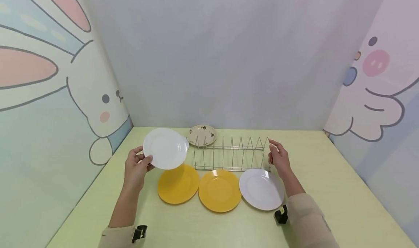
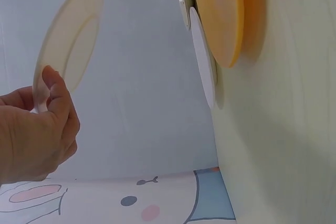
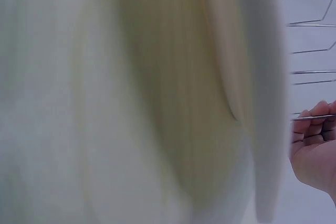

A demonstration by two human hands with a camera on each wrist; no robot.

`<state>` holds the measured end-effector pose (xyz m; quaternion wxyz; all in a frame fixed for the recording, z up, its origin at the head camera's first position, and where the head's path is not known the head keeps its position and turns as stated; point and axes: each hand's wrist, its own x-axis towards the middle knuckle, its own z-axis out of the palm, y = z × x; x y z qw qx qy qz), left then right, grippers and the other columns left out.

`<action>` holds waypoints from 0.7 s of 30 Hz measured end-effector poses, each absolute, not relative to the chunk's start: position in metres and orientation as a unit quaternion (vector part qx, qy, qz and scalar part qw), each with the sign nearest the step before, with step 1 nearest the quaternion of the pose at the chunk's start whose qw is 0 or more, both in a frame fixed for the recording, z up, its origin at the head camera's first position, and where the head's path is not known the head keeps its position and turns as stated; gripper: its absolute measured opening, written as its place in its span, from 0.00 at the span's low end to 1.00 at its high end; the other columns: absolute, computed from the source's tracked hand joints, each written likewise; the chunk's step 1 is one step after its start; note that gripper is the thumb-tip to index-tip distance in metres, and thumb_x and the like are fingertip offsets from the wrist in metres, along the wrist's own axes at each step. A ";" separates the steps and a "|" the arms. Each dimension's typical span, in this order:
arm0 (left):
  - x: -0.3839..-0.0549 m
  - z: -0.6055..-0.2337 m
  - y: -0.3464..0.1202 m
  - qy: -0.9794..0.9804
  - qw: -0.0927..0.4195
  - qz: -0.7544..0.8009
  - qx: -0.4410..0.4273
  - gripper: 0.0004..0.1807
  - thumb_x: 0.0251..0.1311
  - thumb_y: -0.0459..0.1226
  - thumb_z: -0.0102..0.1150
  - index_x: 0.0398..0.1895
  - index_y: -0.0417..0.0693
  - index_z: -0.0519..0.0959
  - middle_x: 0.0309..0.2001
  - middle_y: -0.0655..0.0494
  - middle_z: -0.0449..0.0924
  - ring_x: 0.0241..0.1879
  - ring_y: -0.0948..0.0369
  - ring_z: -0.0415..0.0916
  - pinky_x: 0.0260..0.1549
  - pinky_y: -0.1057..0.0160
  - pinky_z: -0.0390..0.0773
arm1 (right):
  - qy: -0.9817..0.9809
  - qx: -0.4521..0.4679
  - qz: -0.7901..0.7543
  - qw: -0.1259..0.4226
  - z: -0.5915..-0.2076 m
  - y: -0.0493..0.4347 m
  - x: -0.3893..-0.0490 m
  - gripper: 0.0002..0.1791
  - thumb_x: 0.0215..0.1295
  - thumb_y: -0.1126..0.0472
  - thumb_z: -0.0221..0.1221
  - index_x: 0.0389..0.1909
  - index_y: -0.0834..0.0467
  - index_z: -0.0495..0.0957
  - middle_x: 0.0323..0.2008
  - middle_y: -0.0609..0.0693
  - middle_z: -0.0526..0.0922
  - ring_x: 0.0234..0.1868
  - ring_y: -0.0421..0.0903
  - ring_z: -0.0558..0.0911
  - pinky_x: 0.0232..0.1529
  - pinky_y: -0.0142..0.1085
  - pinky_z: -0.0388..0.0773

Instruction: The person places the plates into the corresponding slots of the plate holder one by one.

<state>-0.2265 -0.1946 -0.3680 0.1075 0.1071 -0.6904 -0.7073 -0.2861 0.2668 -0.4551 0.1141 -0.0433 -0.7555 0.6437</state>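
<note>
My left hand (image 1: 135, 168) pinches a white plate (image 1: 165, 148) at its lower left edge, thumb on the upper face. The plate is raised and tilted over the table's left part. The left wrist view shows this plate (image 2: 79, 30) held up on edge by the hand (image 2: 39, 129). With curled fingers my right hand (image 1: 279, 158) grips the right end of a wire dish rack (image 1: 232, 159). In the right wrist view that hand (image 3: 317, 156) holds an end wire of the rack (image 3: 310, 72). The rack's slots hold no plates.
In front of the rack lie two yellow plates (image 1: 178, 185) and a white plate (image 1: 261, 190). A patterned plate (image 1: 201, 134) lies behind its left end. Another white plate (image 2: 203, 59) is mostly hidden by the held one in the head view. Walls border the table (image 1: 203, 230).
</note>
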 end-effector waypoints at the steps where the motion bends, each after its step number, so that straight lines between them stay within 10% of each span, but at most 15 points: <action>1: -0.227 -0.368 -0.192 -0.689 0.107 -0.710 0.102 0.25 0.62 0.25 0.49 0.62 0.39 0.58 0.40 0.43 0.65 0.29 0.60 0.76 0.32 0.65 0.80 | -0.756 -0.041 0.643 0.117 -0.455 0.267 -0.287 0.25 0.72 0.50 0.45 0.65 0.57 0.63 0.14 0.47 0.69 0.16 0.40 0.69 0.21 0.35 0.72; 21: -0.246 -0.364 -0.152 -0.630 0.085 -0.768 0.077 0.24 0.65 0.26 0.47 0.63 0.41 0.57 0.45 0.45 0.63 0.40 0.55 0.70 0.37 0.62 0.78 | -0.756 -0.037 0.645 0.110 -0.454 0.268 -0.288 0.25 0.73 0.51 0.44 0.66 0.56 0.61 0.13 0.46 0.69 0.15 0.40 0.68 0.19 0.34 0.69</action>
